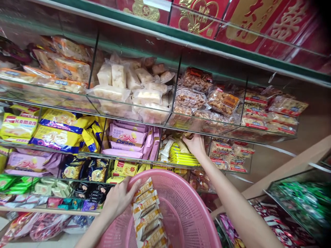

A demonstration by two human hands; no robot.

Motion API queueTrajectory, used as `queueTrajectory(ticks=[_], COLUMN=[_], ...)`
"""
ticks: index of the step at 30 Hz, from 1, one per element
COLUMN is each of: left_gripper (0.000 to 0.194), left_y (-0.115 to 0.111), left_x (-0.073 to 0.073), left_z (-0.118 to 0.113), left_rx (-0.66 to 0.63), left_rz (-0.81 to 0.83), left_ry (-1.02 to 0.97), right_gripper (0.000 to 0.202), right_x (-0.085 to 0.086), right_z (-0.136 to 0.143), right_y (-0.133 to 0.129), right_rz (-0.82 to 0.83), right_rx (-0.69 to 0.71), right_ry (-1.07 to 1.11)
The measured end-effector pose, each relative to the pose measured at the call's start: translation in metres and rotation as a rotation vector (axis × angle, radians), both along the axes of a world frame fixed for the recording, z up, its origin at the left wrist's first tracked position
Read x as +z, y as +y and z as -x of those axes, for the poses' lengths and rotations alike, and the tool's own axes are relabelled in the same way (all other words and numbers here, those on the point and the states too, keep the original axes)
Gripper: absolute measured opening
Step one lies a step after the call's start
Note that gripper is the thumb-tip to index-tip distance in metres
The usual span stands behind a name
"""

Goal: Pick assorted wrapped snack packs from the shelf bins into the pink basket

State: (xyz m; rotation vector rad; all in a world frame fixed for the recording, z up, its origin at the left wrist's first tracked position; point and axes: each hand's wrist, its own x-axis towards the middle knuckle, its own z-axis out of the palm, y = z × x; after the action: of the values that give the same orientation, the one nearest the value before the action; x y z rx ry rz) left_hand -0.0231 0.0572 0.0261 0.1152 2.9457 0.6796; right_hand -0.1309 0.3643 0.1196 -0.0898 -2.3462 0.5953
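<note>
My left hand (120,198) grips the rim of a pink plastic basket (191,199), its thumb over the inside edge. Inside the basket lies a row of snack packets (148,215) in orange-and-white wrappers. My right hand (195,144) reaches into a shelf compartment that holds yellow snack packets (178,155) and some pale-wrapped ones. Its fingers are at the top of these packets, partly hidden by the shelf edge and the packets. Whether they have closed on one, I cannot tell.
Clear-fronted shelves hold white wrapped blocks (131,77), nut bars (191,98), purple packets (128,136) and yellow-and-blue packets (57,131). Red gift boxes (196,15) stand above. At the right, green-wrapped sweets (302,196) fill another bin beside a slanted wooden beam (279,158).
</note>
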Motion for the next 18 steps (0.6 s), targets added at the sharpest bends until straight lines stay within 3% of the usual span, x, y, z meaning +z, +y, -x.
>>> queueTrajectory(ticks=[9, 15, 18], left_gripper=[0.060, 0.058, 0.058], left_y=[-0.003, -0.003, -0.003], left_x=[-0.004, -0.001, -0.001], left_z=[-0.002, -0.004, -0.004], left_rx=[-0.008, -0.003, -0.006], left_rz=[0.018, 0.007, 0.001], left_ry=[-0.019, -0.014, -0.009], right_gripper=[0.034, 0.037, 0.038], right_x=[0.003, 0.007, 0.010], right_z=[0.012, 0.014, 0.027], right_y=[0.006, 0.003, 0.002], right_rz=[-0.093, -0.354, -0.402], right_rx=[-0.091, -0.135, -0.103], right_ry=[0.024, -0.134, -0.187])
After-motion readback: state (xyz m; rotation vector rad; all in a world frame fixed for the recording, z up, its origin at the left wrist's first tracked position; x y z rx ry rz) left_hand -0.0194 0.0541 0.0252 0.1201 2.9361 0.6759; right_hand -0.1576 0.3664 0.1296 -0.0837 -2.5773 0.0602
